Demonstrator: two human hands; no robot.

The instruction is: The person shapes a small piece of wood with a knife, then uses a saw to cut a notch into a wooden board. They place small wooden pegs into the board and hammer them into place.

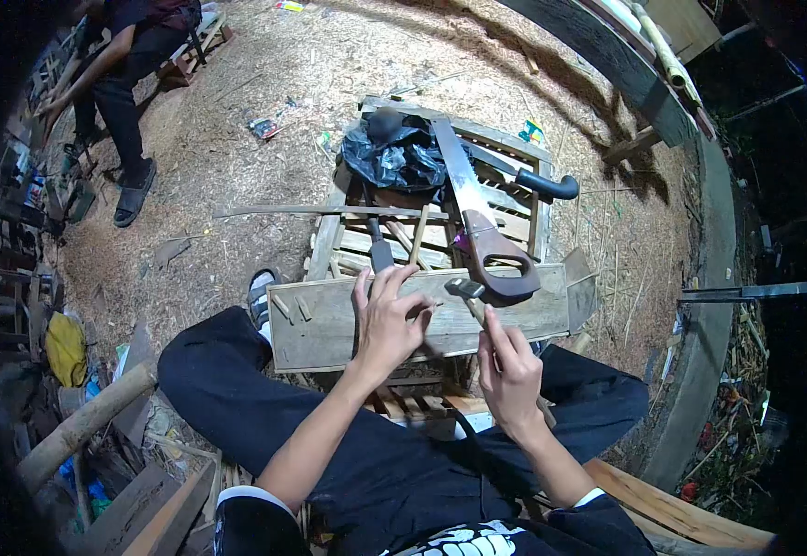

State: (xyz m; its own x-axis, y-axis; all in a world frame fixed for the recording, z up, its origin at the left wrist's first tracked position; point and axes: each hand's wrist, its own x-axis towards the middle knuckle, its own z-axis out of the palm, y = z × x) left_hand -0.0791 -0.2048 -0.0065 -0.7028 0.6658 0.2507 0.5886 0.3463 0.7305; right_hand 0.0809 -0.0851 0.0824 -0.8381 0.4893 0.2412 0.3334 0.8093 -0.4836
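Note:
A wooden board point(329, 345) lies across the person's lap area, in front of a slatted crate. My right hand point(512, 375) is closed round the handle of a small hammer point(465, 288), whose metal head is above the board's middle. To its left, my left hand point(390, 320) is over the board, fingers bent, thumb and a finger close together near the hammer head; whether something small is between them is too small to tell. Two short wooden pieces point(303, 308) lie at the board's left end. A handsaw point(483, 232) rests with its handle on the board's far edge.
The slatted crate point(325, 246) holds a black plastic bag point(394, 157) and a tool with a black handle point(548, 183). A seated person point(121, 102) is at the upper left. A bamboo pole point(88, 426) stands at the lower left, planks point(672, 505) at the lower right.

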